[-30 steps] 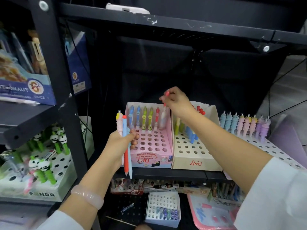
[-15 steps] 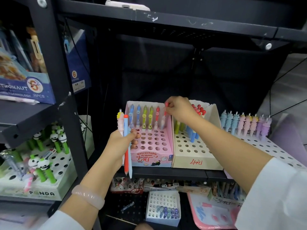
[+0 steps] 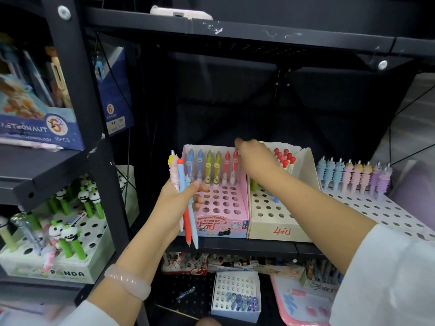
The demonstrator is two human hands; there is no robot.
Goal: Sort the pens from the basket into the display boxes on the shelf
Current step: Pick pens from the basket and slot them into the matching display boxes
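Black shelf (image 3: 249, 247) holding pink box (image 3: 221, 225) marked "Retractable eraser" beside cream box (image 3: 280, 228) marked "4". Right hand (image 3: 255, 158) pinching red pen (image 3: 235, 168), upright in pink box's back row. Left hand (image 3: 175, 198) gripping three pens (image 3: 186, 208), tips down.
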